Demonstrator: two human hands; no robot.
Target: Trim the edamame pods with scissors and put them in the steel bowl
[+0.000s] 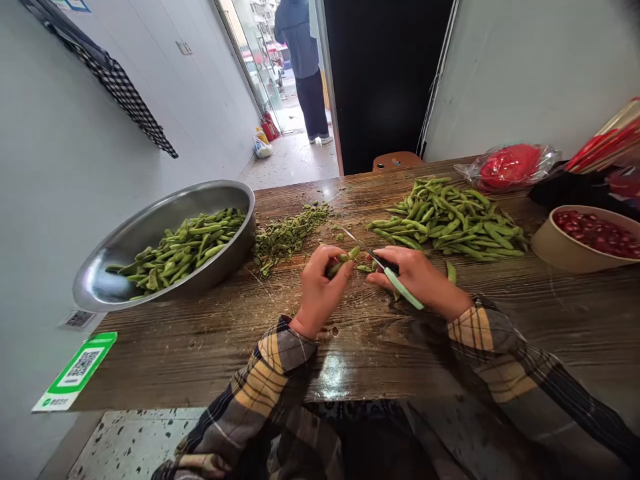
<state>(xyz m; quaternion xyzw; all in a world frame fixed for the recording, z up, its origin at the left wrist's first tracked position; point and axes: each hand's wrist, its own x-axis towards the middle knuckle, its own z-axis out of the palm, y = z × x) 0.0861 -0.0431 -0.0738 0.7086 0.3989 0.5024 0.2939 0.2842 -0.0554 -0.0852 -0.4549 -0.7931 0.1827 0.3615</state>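
Note:
My left hand [323,287] is closed around several green soybean pods [353,254], whose tips stick out past the thumb and fingers. In my right hand [417,277] is a pair of scissors [403,289] with a light green handle, its slim blades pointing up and left towards the pods. Part of the grip is hidden by my fingers. Beyond the right hand lies a large heap of whole pods [450,217]. Small trimmed bits [290,235] are piled past the left hand. At the left, a tilted-looking steel basin [95,267] contains more pods [185,250].
A paper bowl of red seeds [560,243] and a plastic-wrapped red bundle [513,165] sit at the right of the wooden table [240,360]. A green QR card [77,370] lies at the left edge. A person [303,67] stands in the doorway; a brown stool [397,161] is behind the table.

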